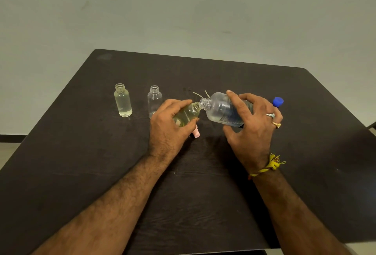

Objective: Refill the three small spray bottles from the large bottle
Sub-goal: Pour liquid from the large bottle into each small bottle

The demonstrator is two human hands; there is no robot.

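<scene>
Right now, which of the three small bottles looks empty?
The middle small bottle, standing uncapped beside the left hand. The far-left bottle looks nearly full; the held bottle shows yellowish liquid.

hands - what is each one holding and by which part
Left hand holds a small clear plastic bottle around its body, tilted. Right hand has its grip around the body of the large clear plastic bottle, tipped neck to neck.

Large clear bottle: uncapped, tipped nearly flat, neck pointing left, mouth touching the mouth of a small bottle. That small bottle: clear, open, tilted toward the large one, holding yellowish liquid. Second small bottle: upright on the dark table, open, looking empty. Third small bottle: upright farther left, open, nearly full of pale liquid.
</scene>
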